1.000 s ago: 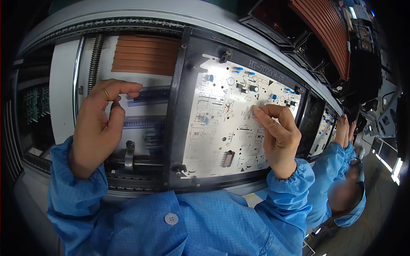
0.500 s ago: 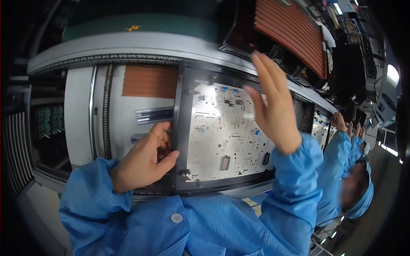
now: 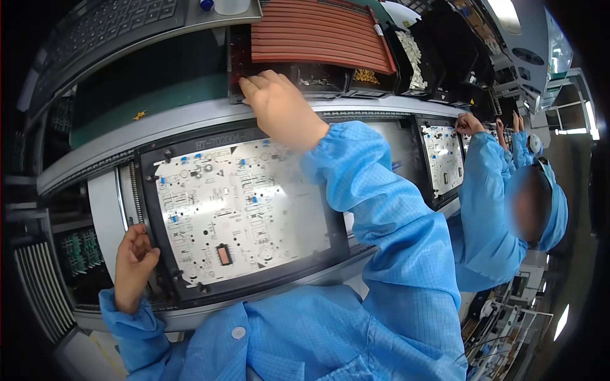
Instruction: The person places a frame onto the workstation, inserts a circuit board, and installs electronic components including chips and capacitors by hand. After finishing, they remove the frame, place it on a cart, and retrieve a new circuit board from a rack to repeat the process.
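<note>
A white printed circuit board [image 3: 235,213] with small blue parts lies in a black carrier frame [image 3: 184,292] on the conveyor in front of me. My left hand [image 3: 132,267] rests on the frame's lower left corner, fingers curled against its edge. My right hand [image 3: 279,108] is stretched up past the board to the dark parts bins [image 3: 318,73] behind the conveyor, fingertips at a bin's front rim. Whether it holds a part is hidden.
A ribbed orange cover [image 3: 318,32] tops the bins. A keyboard [image 3: 121,22] sits upper left. To the right, a co-worker in blue [image 3: 495,209] works on another board in a carrier [image 3: 445,159]. Racks of green boards [image 3: 79,251] stand at left.
The carrier with the board has shifted left in view. My right hand lifted off the board and reached up to the bins. My left hand slid down to the frame's lower left corner.
</note>
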{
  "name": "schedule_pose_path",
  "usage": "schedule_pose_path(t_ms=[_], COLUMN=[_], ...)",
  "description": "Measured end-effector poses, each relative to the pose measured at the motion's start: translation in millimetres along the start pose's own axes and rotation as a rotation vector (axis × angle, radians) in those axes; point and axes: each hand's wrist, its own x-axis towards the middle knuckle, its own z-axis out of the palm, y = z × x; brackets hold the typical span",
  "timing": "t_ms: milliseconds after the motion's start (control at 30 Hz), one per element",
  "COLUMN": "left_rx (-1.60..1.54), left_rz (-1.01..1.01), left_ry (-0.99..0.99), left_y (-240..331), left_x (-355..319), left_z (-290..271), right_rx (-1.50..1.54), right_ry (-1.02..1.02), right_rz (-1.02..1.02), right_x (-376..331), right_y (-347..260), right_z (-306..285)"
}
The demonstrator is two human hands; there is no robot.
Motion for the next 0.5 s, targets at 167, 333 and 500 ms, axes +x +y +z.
schedule_pose_path(t_ms=[167, 333, 500], left_rx=[0.031, 0.029, -0.035], left_rz=[0.017, 0.174, 0.265], left_ry=[0.063, 0.242, 0.294], left_y=[0, 15, 42], left_x=[-14, -31, -38], left_z=[-18, -12, 18], right_rx=[0.007, 0.097, 0.272], right_ry=[0.034, 0.152, 0.265], right_rz=[-0.025, -0.07, 0.067], right_x=[-1, -1, -6], right_y=[0, 4, 10], right_z=[-8, -7, -4])
